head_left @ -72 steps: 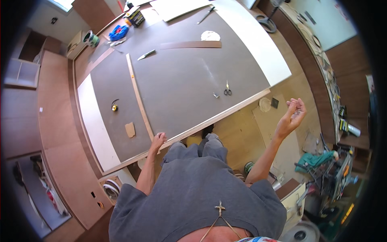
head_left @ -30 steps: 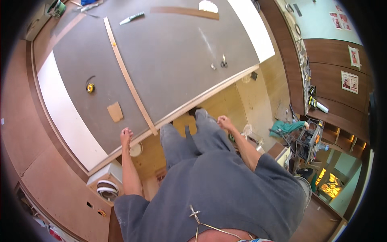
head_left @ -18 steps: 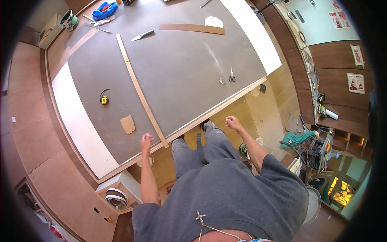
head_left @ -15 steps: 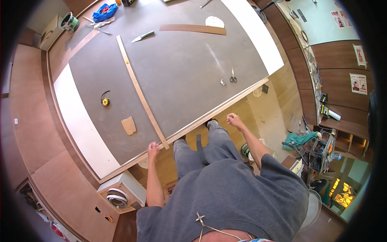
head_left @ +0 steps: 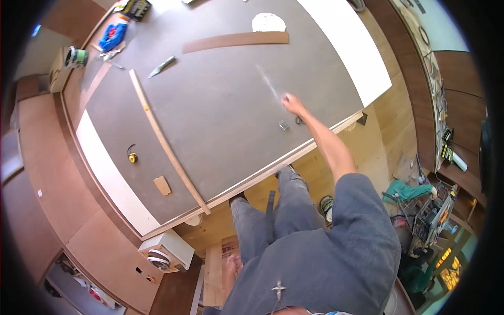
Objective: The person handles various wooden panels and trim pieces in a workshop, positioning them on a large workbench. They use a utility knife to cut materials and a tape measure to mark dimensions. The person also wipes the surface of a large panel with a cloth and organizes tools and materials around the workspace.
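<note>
My right hand point(head_left: 292, 104) is over the large grey panel point(head_left: 220, 121), at the lower end of a thin pale streak point(head_left: 266, 80). Its fingers look closed, but whatever they may hold is hidden. Just below that hand lie a small silvery piece point(head_left: 283, 125) and the dark handles of scissors point(head_left: 299, 120), partly covered by my forearm. My left hand point(head_left: 231, 265) hangs low beside my left hip, its fingers blurred. Across the panel runs a long wooden strip point(head_left: 165, 142), left of my right hand.
On the panel also lie a yellow tape measure point(head_left: 132, 157), a cardboard scrap point(head_left: 162, 186), a knife-like tool point(head_left: 162, 66), a brown strip point(head_left: 236, 41) and a white round patch point(head_left: 269, 22). A white box point(head_left: 173, 247) stands at the near left. A tub point(head_left: 326, 206) sits near my legs.
My right hand has reached forward over the panel from in front of its near edge. My left hand has dropped back from the edge to my hip. The view has shifted somewhat.
</note>
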### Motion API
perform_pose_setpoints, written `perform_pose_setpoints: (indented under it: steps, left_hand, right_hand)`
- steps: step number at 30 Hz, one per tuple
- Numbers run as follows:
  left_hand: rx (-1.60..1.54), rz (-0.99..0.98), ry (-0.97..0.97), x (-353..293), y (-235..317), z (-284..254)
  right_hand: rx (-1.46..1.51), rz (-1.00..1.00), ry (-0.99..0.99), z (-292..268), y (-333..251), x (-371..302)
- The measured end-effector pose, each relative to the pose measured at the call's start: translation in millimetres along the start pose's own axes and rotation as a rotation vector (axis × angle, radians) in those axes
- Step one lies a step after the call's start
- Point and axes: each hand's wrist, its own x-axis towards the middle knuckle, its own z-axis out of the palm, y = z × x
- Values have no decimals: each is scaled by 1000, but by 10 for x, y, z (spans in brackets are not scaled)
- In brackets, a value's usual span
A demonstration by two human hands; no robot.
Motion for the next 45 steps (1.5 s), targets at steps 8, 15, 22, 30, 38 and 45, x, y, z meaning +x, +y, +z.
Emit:
perform_pose_setpoints:
  steps: [8, 15, 22, 30, 38, 45]
  left_hand:
    - [-131, -314, 293, -630, 316, 646]
    - [-180, -442, 300, -868, 273, 1071]
    - [-229, -540, 272, -1256, 78, 1564]
    - [-225, -545, 197, -1467, 125, 1872]
    - [-156, -405, 107, -327, 207, 1938]
    - [-63, -178, 55, 1490, 1028, 1574]
  right_hand:
    - [-350, -208, 152, -630, 39, 1816]
    - [-653, -367, 446, -1172, -182, 3179]
    - [-862, -260, 392, -1158, -198, 3742]
    - [-943, -186, 187, -1043, -182, 3803]
    - [-1010, -69, -340, -881, -114, 3608]
    - [225, -136, -523, 35, -481, 1218]
